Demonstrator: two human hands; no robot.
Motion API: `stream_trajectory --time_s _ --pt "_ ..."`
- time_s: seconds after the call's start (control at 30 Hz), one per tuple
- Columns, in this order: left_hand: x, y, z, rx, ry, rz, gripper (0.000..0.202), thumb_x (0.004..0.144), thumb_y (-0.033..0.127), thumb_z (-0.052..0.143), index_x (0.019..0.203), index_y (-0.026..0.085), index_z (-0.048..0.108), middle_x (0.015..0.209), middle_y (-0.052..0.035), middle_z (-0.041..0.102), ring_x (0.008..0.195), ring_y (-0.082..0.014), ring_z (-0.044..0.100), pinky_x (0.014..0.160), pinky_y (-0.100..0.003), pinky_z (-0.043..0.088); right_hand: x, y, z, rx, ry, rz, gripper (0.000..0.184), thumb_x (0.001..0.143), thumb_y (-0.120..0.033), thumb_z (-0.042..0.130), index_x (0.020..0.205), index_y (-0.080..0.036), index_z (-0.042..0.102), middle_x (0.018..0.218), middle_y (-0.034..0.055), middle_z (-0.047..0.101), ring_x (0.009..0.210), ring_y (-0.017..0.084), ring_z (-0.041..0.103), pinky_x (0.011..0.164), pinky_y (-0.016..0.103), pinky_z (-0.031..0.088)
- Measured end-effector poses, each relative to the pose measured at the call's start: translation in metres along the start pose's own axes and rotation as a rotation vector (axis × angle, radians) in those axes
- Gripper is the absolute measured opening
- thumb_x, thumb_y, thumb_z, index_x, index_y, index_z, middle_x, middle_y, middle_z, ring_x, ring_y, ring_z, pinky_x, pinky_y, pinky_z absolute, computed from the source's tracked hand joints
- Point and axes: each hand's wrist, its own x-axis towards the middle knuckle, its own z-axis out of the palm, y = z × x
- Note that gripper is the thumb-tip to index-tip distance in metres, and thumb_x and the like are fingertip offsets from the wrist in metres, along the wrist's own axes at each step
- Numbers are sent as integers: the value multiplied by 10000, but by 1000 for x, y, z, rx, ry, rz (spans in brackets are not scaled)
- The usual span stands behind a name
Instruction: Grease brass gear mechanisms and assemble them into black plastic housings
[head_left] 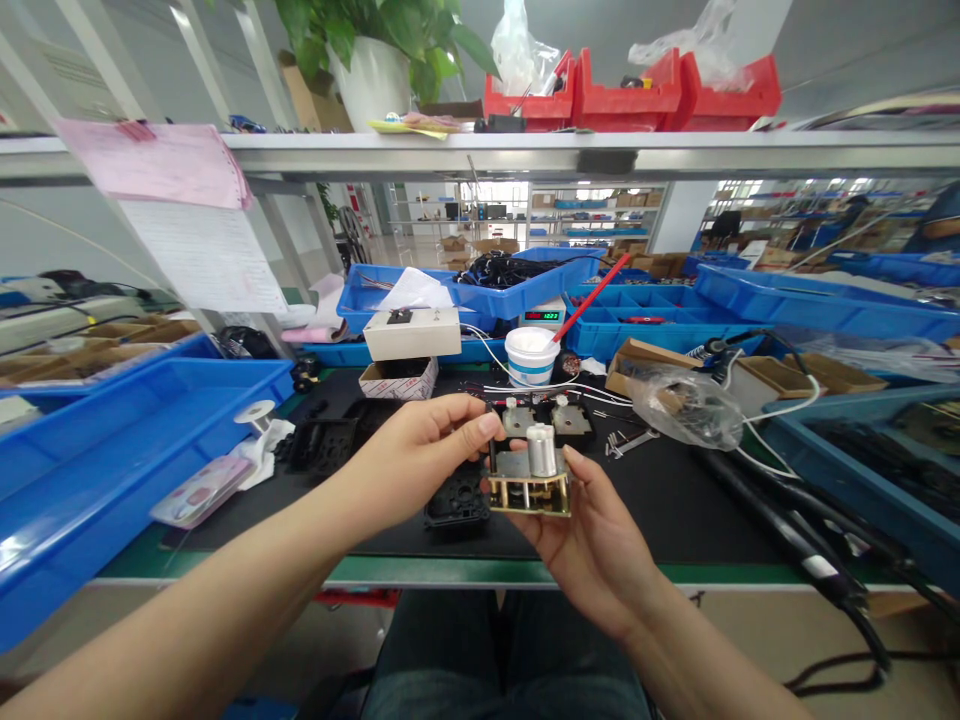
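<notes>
My right hand (pixel 592 530) is wrapped round a gear motor (pixel 531 478), steadying it from below and the right side. This has a silver cylinder upright on a metal plate, with brass-coloured posts and a lower plate under it. My left hand (pixel 442 435) is closed in a pinch at its left corner, on a thin black rod (pixel 493 455) that stands by the plate; whether the rod is fixed there I cannot tell. Just beneath, a black plastic housing (pixel 456 500) lies on the black mat (pixel 645 520). Behind the motor are black housings with metal plates (pixel 517 420).
Blue bins (pixel 150 470) flank the mat. A white tub (pixel 531 355) with a red stick stands at the back beside a cream box (pixel 412 333). Small screws and a wrench (pixel 634 443) lie right of centre. Thick black cables (pixel 787 530) cross the right side. A solder spool (pixel 256 415) sits left.
</notes>
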Motion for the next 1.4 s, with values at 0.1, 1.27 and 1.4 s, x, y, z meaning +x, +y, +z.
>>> stream_trajectory --time_s 0.1,1.27,1.4 --pt "0 0 0 31 0 7 293 840 414 454 759 160 576 612 49 470 562 -92 385 542 -206 307 1 0 -1 -12 -1 12 346 879 -392 463 1061 -158 643 1078 65 673 986 179 628 912 301 469" --pt "2 -6 9 -269 53 53 228 804 294 568 638 148 513 543 75 458 488 -42 419 434 -128 334 2 -1 -3 47 22 160 405 876 -381 408 1054 -98 637 995 108 697 928 240 660 805 271 519" --pt "4 -10 13 -264 58 56 241 807 319 571 650 157 488 563 74 489 493 -43 440 451 -132 363 2 -1 -5 37 18 169 416 867 -404 425 1050 -101 643 999 122 695 961 244 649 812 267 513"
